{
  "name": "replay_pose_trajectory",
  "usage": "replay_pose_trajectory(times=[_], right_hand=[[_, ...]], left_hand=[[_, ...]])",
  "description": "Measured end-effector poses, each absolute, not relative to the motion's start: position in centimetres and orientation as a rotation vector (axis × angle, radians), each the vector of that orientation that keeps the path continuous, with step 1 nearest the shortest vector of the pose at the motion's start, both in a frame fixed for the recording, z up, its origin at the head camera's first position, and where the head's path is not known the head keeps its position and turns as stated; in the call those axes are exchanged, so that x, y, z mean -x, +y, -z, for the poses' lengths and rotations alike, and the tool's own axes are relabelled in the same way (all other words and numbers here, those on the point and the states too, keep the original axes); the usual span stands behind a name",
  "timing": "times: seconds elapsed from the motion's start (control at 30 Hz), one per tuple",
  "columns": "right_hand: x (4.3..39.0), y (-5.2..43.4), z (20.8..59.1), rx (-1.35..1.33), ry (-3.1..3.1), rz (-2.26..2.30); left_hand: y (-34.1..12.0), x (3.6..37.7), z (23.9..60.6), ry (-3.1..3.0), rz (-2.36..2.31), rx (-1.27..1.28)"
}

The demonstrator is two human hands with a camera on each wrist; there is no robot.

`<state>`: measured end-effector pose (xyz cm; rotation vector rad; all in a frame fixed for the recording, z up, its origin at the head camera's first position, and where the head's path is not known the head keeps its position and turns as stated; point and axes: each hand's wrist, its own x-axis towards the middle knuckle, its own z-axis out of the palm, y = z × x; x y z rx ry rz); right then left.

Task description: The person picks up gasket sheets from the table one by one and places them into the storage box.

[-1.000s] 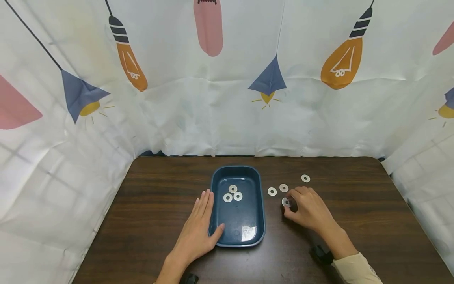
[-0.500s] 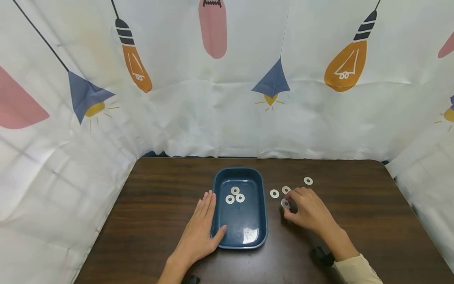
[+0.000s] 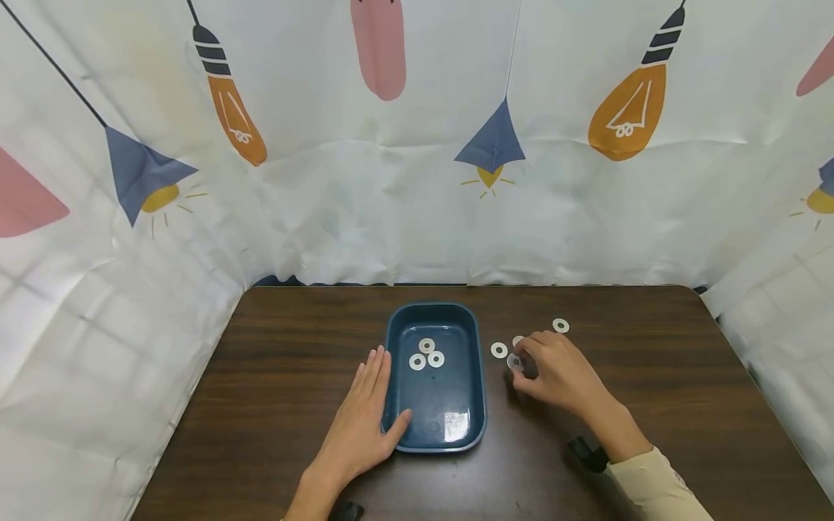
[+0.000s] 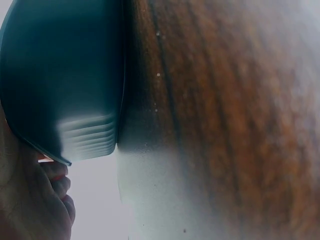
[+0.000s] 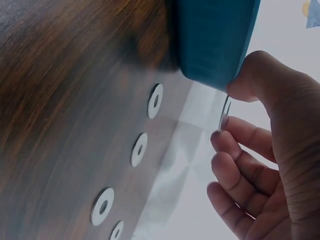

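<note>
My right hand (image 3: 554, 369) pinches a flat metal washer (image 3: 514, 362) between thumb and fingertips, right of the tray. In the right wrist view that washer (image 5: 225, 114) shows nearly edge-on, lifted off the table. My left hand (image 3: 361, 416) lies along the left side of the blue tray (image 3: 456, 405), fingers straight, with its thumb over the rim. Inside the tray, three washers (image 3: 436, 359) lie close together toward the far half. Several more washers (image 5: 102, 206) lie flat on the table near my right hand, one of them partly hidden behind its fingers in the head view.
The dark wood-grain table (image 3: 280, 347) carries the tray near its middle. Behind it hangs a white curtain (image 3: 404, 217) printed with lamps and bulbs, which also drapes down both sides. A washer (image 3: 561, 325) lies farthest back, beyond my right hand.
My right hand has shifted slightly left toward the tray with the pinched washer, now overlapping another washer on the table. The left hand and tray stay in place; the head view sways slightly.
</note>
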<state>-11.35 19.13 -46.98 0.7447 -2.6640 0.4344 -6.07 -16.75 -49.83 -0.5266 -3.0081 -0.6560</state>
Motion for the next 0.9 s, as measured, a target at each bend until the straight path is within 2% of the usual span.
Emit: replay_pose_trajectory(times=[0.9], right_hand=[[11.8,17.4,45.4,-0.809,-2.66,-0.519]], left_hand=[[-16.9,6.1,49.7,-3.007,0.645,0.543]])
